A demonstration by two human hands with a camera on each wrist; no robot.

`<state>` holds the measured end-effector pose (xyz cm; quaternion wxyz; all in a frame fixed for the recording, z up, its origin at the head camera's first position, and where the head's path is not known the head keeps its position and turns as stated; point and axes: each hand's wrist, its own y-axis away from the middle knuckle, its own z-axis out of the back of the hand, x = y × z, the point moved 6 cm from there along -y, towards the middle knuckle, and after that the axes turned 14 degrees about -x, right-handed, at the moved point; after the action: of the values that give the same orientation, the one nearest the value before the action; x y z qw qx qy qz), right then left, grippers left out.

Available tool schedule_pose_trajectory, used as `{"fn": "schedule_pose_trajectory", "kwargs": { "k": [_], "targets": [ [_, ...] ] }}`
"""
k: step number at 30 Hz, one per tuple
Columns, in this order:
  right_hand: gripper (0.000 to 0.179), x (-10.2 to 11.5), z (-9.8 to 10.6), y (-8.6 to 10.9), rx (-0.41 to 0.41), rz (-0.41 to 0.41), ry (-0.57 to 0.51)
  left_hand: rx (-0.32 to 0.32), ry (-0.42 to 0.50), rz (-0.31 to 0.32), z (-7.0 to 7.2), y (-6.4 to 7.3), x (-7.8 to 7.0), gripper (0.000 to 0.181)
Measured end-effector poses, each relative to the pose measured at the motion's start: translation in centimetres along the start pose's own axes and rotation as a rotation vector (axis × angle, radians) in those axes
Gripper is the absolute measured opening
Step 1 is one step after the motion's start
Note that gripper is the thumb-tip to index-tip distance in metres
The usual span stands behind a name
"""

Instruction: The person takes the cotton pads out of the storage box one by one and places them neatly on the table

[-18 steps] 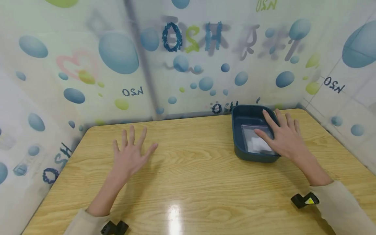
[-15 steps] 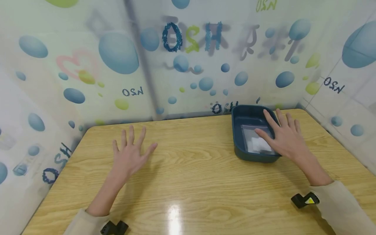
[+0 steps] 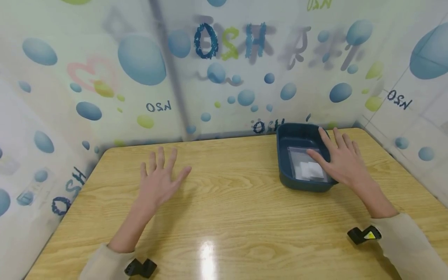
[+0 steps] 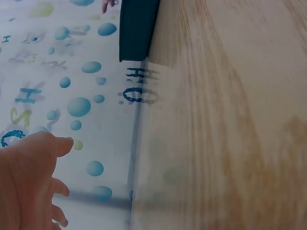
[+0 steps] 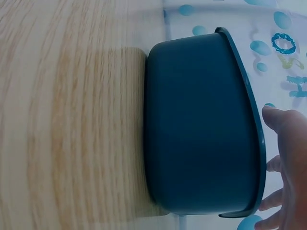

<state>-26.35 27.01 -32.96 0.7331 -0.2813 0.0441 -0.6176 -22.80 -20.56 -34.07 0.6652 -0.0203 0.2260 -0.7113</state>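
A dark blue plastic box (image 3: 306,186) stands at the back right of the wooden table, with a clear zip bag (image 3: 299,155) holding white pieces lying inside it. Over the box's right rim my right hand (image 3: 344,163) is spread, fingers straight and holding nothing. The right wrist view puts that hand (image 5: 288,158) just above the rim of the box (image 5: 201,124). My left hand (image 3: 157,184) hovers over the left part of the table, fingers fanned out, with nothing in it. In the left wrist view its thumb and fingers (image 4: 60,187) are apart from everything.
The wooden table (image 3: 231,217) reaches back to a patterned curtain (image 3: 217,97) with blue and green dots. More of this covering runs along both sides. A black wrist camera (image 3: 364,235) sits at each sleeve cuff.
My left hand has shifted slightly right, and my right hand slightly right and up across the box's rim. The whole head view has tilted a little. The box stays in its place.
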Motion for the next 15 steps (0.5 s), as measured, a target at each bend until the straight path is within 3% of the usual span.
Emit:
{"fn": "schedule_pose_trajectory", "kwargs": {
  "k": [15],
  "targets": [
    [0.086,-0.9,-0.4,-0.2,0.000,-0.044,-0.025,-0.007,0.071,-0.006,-0.8,-0.8,-1.9,0.082]
  ]
}}
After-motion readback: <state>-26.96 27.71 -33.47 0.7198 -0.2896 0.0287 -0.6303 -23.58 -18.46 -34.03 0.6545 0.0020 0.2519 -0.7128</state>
